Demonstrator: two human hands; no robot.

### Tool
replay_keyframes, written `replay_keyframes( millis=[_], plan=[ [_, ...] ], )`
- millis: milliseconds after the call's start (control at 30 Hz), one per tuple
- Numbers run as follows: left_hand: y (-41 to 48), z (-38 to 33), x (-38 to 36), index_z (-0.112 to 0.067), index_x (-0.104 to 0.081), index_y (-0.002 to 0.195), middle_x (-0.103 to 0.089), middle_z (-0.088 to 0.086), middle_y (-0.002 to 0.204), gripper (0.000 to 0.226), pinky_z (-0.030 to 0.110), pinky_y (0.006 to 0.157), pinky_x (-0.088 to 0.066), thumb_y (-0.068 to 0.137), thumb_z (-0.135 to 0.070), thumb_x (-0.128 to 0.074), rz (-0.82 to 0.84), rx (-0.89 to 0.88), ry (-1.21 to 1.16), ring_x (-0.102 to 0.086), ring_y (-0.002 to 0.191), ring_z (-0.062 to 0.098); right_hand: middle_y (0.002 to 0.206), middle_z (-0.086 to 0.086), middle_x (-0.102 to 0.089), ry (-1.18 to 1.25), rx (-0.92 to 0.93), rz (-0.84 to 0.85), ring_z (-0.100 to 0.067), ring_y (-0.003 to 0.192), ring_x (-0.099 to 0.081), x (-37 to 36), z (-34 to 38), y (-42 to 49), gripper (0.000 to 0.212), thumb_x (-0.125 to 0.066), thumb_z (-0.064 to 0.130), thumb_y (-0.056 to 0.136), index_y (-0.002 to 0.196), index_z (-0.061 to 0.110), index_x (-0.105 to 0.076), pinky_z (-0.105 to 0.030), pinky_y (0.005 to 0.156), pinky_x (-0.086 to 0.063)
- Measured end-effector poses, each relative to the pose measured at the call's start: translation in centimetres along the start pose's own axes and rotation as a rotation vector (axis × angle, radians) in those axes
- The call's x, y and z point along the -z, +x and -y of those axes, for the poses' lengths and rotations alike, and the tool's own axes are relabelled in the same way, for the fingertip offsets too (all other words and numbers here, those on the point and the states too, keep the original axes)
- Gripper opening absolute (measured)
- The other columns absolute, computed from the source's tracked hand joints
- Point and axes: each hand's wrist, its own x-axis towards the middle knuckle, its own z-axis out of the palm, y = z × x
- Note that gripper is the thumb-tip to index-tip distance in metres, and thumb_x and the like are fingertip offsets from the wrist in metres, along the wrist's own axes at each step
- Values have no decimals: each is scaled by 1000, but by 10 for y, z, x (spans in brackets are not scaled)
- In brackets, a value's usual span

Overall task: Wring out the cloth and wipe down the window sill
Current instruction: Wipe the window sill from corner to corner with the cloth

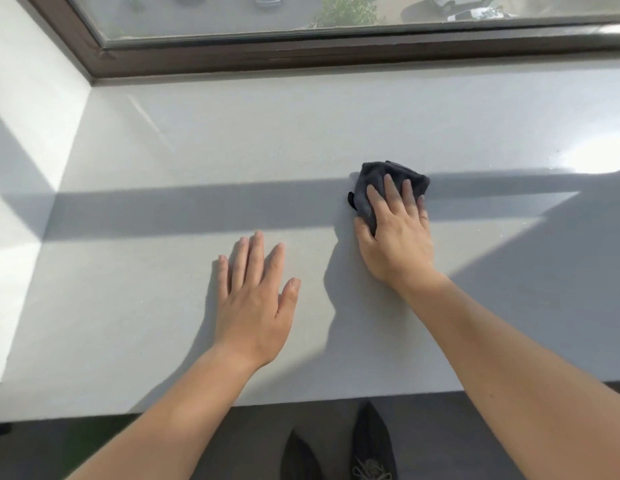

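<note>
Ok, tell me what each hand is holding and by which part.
The right hand presses the bunched dark cloth from above, thumb at its near-left edge. The left hand lies flat on the sill, holding nothing.

Bright daylight enters through the window (336, 15), laying a dark shadow band across the white window sill (163, 150), glare burning near its right edge, while wide-angle distortion bends the brown window frame (301, 57).

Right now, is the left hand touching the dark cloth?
Apart. The head view shows bare sill between the left hand and the cloth.
</note>
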Motion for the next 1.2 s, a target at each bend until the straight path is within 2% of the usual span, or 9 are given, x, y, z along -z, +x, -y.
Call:
replay_keyframes(
  millis=[167, 333, 400, 600, 667, 833, 967, 1067, 1200],
  plan=[
    [0, 3, -8, -25, -10, 159, 3, 7, 168, 68, 52, 122, 8, 98, -54, -2, -26, 5, 81, 13, 153, 22, 165, 0, -22, -49, 381, 101, -25, 154, -9, -10, 10, -65, 64, -31, 51, 96, 153, 23, -37, -43, 125, -8],
    [-1, 3, -9, -23, -3, 159, 8, 7, 167, 69, 53, 121, 9, 98, -54, 1, -7, -2, 118, 19, 152, 22, 163, -5, -27, 4, -18, -70, -29, 153, -15, -1, -42, -62, 64, -34, 50, 94, 150, 19, -43, -47, 124, -12],
    [0, 4, -10, -22, -6, 159, 6, 8, 168, 69, 53, 121, 9, 98, -54, 0, -10, 2, 118, 16, 153, 23, 163, -8, -26, 10, -35, -69, -33, 152, -15, -4, -26, -77, 64, -34, 48, 94, 150, 18, -43, -49, 124, -12],
    [0, 6, -11, -22, -15, 159, -1, 8, 168, 73, 51, 121, 10, 96, -56, 0, -30, -5, 74, 10, 153, 23, 165, 0, -21, -63, 465, 122, -24, 154, -8, -15, 6, -160, 59, -41, 48, 98, 152, 24, -38, -45, 124, -11],
    [-1, 7, -10, -23, -17, 159, -1, 7, 168, 72, 50, 122, 11, 96, -56, -2, -37, -2, 41, 10, 153, 22, 165, 2, -20, -83, 401, 119, -21, 155, -6, -11, -16, -154, 60, -39, 49, 98, 153, 25, -37, -45, 124, -13],
    [0, 6, -9, -23, -20, 158, -5, 7, 168, 70, 50, 122, 9, 96, -53, -4, -55, 7, 34, 7, 154, 21, 167, 5, -7, -27, -35, 50, -19, 154, 7, -6, -22, -146, 65, -29, 54, 96, 156, 29, -25, -43, 125, 0],
    [1, 6, -9, -24, -19, 157, -4, 7, 168, 71, 50, 122, 9, 95, -55, -4, -37, 14, 63, 8, 153, 21, 167, 0, -15, -44, 299, 109, -24, 155, 1, -16, 12, -182, 62, -37, 50, 99, 155, 25, -32, -48, 124, -7],
    [3, 5, -7, -23, -21, 157, -3, 7, 168, 64, 51, 122, 9, 100, -52, -13, -14, 31, 49, 9, 153, 20, 166, 2, -17, -72, 443, 141, -20, 155, -3, -8, -17, -189, 61, -43, 50, 99, 154, 25, -35, -44, 125, -9],
    [4, -9, -4, -21, -33, 150, -11, 10, 166, 58, 55, 121, 5, 101, -49, -19, -44, 47, -66, 2, 153, 20, 166, 6, -14, -24, 159, 84, -13, 154, -1, 14, -87, -170, 64, -37, 53, 95, 154, 27, -34, -42, 124, -8]
  ],
)
